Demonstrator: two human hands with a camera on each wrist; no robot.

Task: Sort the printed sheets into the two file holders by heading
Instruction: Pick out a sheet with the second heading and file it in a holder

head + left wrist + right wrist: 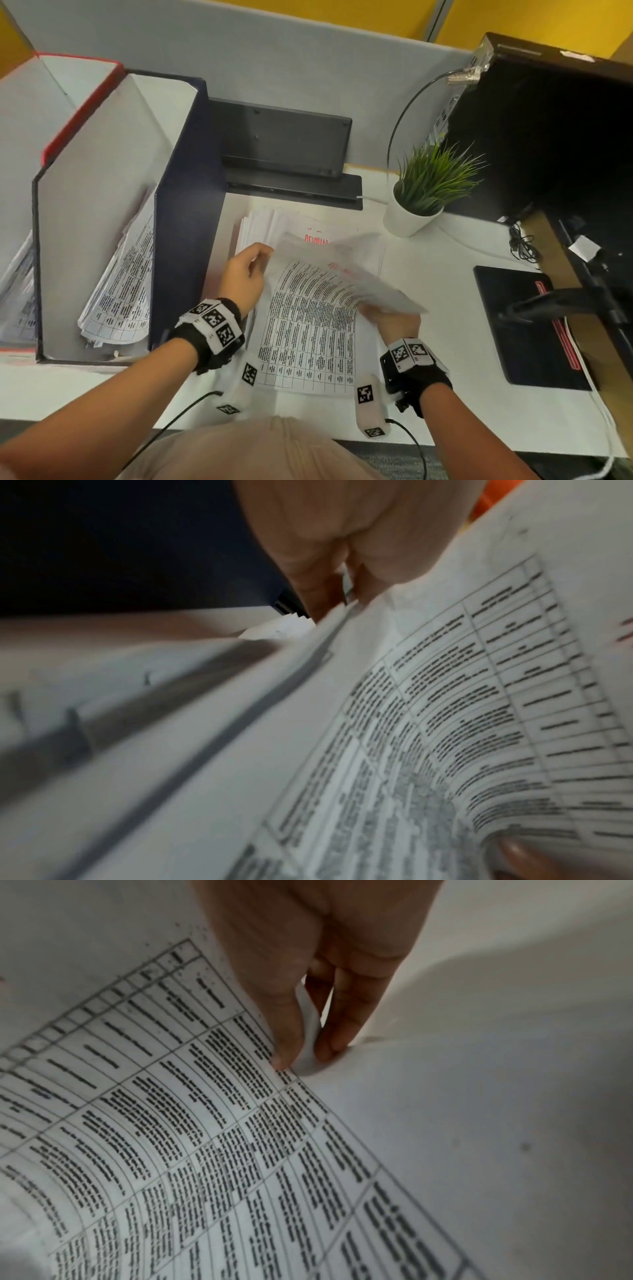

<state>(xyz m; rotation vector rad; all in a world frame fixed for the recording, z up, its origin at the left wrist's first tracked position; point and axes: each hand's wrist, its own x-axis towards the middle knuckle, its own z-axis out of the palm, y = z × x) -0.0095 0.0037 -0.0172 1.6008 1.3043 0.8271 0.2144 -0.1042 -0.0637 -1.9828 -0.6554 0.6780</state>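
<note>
A pile of printed sheets (317,240) with a red "ADMIN" heading lies in the middle of the desk. In front of it lies a sheet with a printed table (308,346). My right hand (390,320) pinches the right edge of a lifted, curling sheet (359,274), thumb and finger closed on the paper (303,1060). My left hand (248,270) holds the same sheet's left edge (342,620). At the left stand a dark blue file holder (185,212) with sheets (120,294) inside and a red-edged file holder (78,113) beyond it.
A potted plant (421,192) stands behind the pile to the right. A black monitor (548,137) and a black mouse pad (524,325) fill the right side. A black keyboard (284,137) leans against the grey partition. Cables run along the desk's front edge.
</note>
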